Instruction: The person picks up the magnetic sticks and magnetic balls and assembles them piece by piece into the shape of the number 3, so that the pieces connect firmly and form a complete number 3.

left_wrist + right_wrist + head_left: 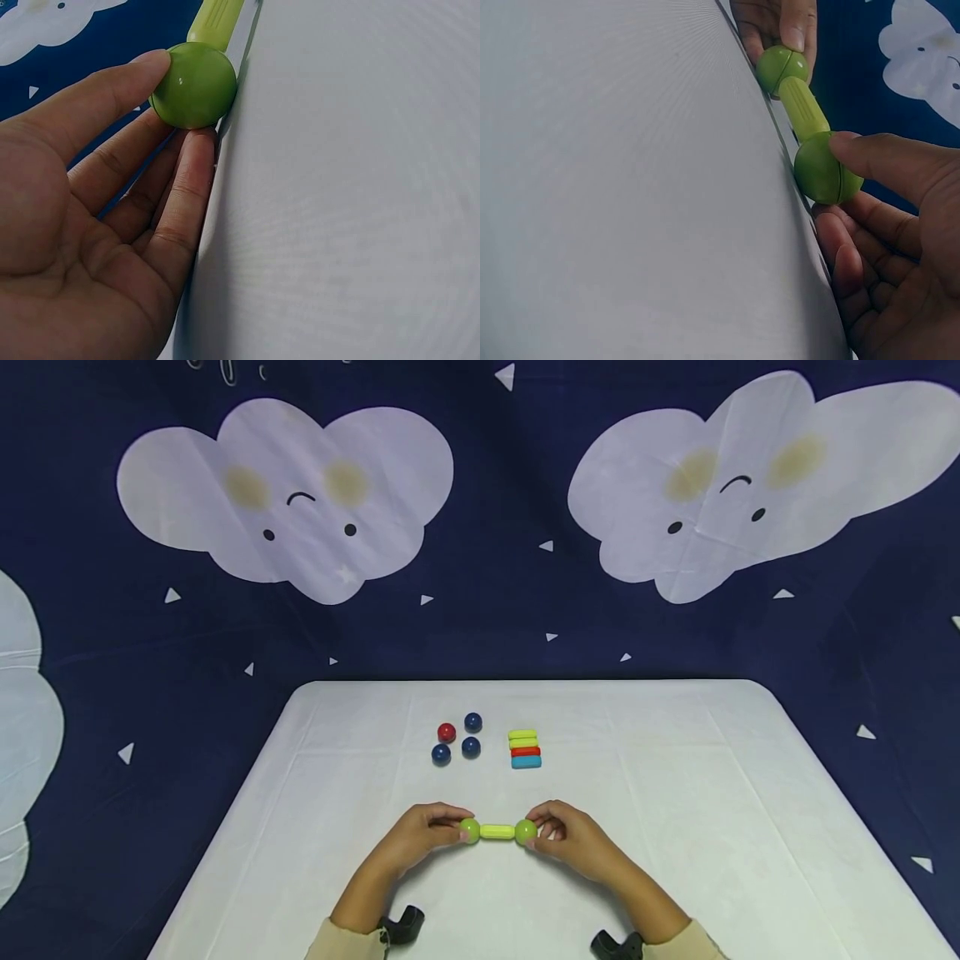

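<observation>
Two green balls are joined by a yellow-green rod (497, 832), lying level near the table's middle. My left hand (422, 837) pinches the left green ball (470, 831) between thumb and fingers; the left wrist view shows that ball (195, 86) with the rod's end against it. The right green ball (526, 832) is pinched by my right hand (576, 841). In the right wrist view the rod (803, 107) runs between both balls, with the thumb on the nearer ball (819, 169).
Behind the hands sit a red ball (446, 732) and several dark blue balls (471, 747). To their right lies a stack of rods: yellow-green, red (526, 752) and blue (527, 762). A dark blue cloth with clouds hangs beyond the white table (337, 777).
</observation>
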### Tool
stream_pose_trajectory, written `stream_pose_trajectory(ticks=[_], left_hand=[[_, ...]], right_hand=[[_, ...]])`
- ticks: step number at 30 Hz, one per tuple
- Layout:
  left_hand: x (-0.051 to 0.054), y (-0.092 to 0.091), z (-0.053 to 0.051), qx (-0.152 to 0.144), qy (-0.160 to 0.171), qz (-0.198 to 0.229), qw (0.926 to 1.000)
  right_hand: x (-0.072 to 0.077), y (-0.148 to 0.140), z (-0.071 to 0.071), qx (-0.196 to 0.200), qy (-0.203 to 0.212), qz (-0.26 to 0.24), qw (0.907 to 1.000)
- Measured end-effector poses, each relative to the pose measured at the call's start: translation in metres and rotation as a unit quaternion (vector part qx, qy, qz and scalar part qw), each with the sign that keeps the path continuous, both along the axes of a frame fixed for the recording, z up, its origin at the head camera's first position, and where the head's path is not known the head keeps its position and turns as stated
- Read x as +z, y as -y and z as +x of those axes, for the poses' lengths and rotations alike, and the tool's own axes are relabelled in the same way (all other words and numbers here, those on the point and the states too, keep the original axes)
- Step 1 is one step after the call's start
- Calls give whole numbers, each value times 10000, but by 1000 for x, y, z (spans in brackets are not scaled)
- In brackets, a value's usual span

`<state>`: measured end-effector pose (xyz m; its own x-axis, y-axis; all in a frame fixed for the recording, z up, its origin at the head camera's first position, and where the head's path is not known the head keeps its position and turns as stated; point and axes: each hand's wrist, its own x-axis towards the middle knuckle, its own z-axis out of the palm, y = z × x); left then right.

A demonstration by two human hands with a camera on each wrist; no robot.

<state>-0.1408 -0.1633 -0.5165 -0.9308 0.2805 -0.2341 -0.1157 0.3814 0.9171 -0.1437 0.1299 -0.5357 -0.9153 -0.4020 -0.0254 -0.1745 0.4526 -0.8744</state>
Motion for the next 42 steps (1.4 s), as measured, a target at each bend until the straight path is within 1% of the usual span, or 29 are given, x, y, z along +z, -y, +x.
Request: stream_pose_trajectory(ticks=[5,9,12,15,19,25,31,37,42], left_hand=[[1,0,0,4,-5,-6,10000],[1,0,0,12,-6,13,10000],[1,0,0,17,-9,23,10000],[0,0,0,4,9,40,10000],[-1,2,-1,-53,7,31,10000],[-1,2,-2,-51,55,-31,10000],[-1,1,-2,-40,70,-45,10000],[0,1,0,-27,52,-36,10000],[1,1,0,25,106,-65,9999]], right_hand=[[2,0,-1,19,81,69,9999],[5,0,-1,-50,203,-25,9998],[7,0,-1,-156,241,-151,9995],[7,1,-2,-284,250,-169,9991],[7,2,-4,-472,199,-100,9986],[11,1,-8,-723,80,-85,9973],[14,0,-17,-1020,66,-87,9947],[19,1,-30,-1373,49,70,9905],[22,1,-41,-1494,-27,141,9887]])
